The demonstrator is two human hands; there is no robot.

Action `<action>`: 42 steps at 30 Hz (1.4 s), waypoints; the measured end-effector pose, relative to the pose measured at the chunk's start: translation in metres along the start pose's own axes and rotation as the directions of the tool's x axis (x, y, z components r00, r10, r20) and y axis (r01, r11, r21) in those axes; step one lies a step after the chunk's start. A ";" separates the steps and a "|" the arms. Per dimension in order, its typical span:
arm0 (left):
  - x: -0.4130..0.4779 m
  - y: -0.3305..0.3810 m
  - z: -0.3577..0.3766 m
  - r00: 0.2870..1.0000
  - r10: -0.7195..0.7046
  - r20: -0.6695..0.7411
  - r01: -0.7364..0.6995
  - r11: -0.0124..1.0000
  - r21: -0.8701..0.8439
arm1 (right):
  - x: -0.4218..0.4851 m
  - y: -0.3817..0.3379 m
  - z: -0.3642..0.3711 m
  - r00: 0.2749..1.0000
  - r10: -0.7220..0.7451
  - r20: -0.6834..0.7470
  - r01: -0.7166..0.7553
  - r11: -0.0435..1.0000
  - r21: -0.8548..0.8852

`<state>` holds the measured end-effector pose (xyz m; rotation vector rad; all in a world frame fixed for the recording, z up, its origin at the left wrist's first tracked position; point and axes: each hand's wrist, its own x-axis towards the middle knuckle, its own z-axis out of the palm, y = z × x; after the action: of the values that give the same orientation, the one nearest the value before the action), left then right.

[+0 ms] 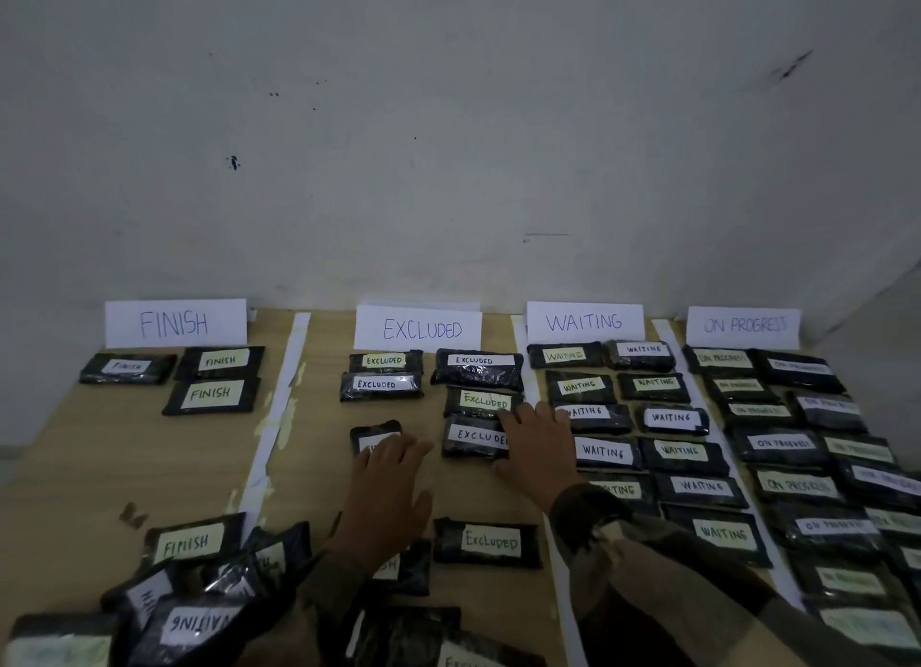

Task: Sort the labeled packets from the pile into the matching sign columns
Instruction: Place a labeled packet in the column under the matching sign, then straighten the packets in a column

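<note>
Four paper signs stand against the wall: FINISH, EXCLUDED, WAITING and ON PROGRESS. Black labeled packets lie in columns below them. My left hand lies flat with straight fingers on a packet in the EXCLUDED column, hiding its label. My right hand rests with spread fingers on the right end of another EXCLUDED packet. One more EXCLUDED packet lies alone nearer to me. The unsorted pile sits at the front left, showing FINISH and WAITING labels.
White paper strips divide the wooden table into columns. The WAITING and ON PROGRESS columns are densely filled. The FINISH column holds three packets at the back. A wall stands right behind the signs.
</note>
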<state>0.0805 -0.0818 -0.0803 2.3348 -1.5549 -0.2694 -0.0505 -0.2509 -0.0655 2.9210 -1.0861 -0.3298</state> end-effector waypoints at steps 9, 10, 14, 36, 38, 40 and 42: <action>0.001 0.016 -0.004 0.994 -0.046 0.104 0.043 0.999 0.029 | -0.018 -0.011 -0.001 0.996 -0.049 -0.081 0.063 0.982 0.180; 0.000 0.015 -0.005 0.994 -0.046 0.095 0.044 0.999 0.024 | -0.019 -0.014 -0.003 0.994 -0.056 -0.089 0.073 0.977 0.203; -0.009 0.005 -0.014 0.996 -0.073 0.052 0.074 0.997 -0.010 | -0.018 -0.034 -0.005 0.987 -0.120 -0.109 0.145 0.953 0.265; -0.029 -0.099 -0.047 0.974 -0.202 0.104 0.207 0.977 -0.042 | 0.043 -0.139 -0.004 0.956 -0.285 0.076 0.233 0.888 0.398; -0.027 -0.105 -0.048 0.971 -0.214 0.104 0.219 0.975 -0.037 | 0.045 -0.147 -0.003 0.953 -0.296 0.070 0.244 0.881 0.406; -0.027 -0.112 -0.051 0.967 -0.238 0.091 0.240 0.970 -0.019 | 0.047 -0.156 -0.005 0.949 -0.309 0.058 0.259 0.872 0.415; -0.027 -0.123 -0.054 0.961 -0.266 0.077 0.267 0.964 -0.002 | 0.050 -0.167 -0.008 0.949 -0.314 0.030 0.272 0.863 0.425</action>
<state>0.1938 -0.0046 -0.0756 2.5505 -1.2624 -0.4337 0.0954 -0.1573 -0.0809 3.5009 -0.7949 -0.2743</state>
